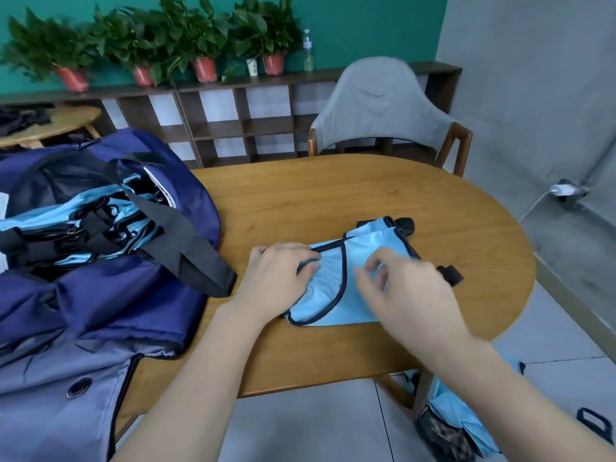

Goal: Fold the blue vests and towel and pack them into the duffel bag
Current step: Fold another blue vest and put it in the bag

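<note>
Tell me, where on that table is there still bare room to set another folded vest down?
Bare wood lies on the far half of the table, between the chair and the light blue vest, and along its right rounded end. A narrower strip runs along the near edge. The left side is crowded: the duffel bag sprawls there, and both hands cover the vest.

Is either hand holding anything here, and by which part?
The left hand grips the folded blue vest at its dark-trimmed left edge. The right hand hovers over it; blurred, hold unclear.
</note>
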Demonstrator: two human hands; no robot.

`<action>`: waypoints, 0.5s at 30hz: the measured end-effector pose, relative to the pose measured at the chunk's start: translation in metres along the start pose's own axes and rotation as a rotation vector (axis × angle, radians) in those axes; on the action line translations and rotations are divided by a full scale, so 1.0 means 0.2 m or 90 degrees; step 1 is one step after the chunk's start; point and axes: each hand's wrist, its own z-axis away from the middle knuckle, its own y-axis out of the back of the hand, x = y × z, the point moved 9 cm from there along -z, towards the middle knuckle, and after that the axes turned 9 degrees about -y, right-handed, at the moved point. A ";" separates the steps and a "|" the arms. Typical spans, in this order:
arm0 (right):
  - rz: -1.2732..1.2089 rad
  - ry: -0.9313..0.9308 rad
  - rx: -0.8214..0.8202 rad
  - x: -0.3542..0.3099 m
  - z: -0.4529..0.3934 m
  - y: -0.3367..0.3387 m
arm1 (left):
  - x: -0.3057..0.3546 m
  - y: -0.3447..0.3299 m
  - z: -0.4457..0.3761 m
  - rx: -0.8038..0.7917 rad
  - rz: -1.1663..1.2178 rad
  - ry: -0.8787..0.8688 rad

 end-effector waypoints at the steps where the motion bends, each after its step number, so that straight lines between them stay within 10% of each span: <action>1: 0.039 -0.017 -0.052 0.03 0.03 -0.07 | 0.00 0.01 0.01 0.000 -0.014 0.011; 15: -0.165 0.074 -0.019 0.26 -0.04 0.08 | 0.09 0.06 0.29 0.103 0.128 0.007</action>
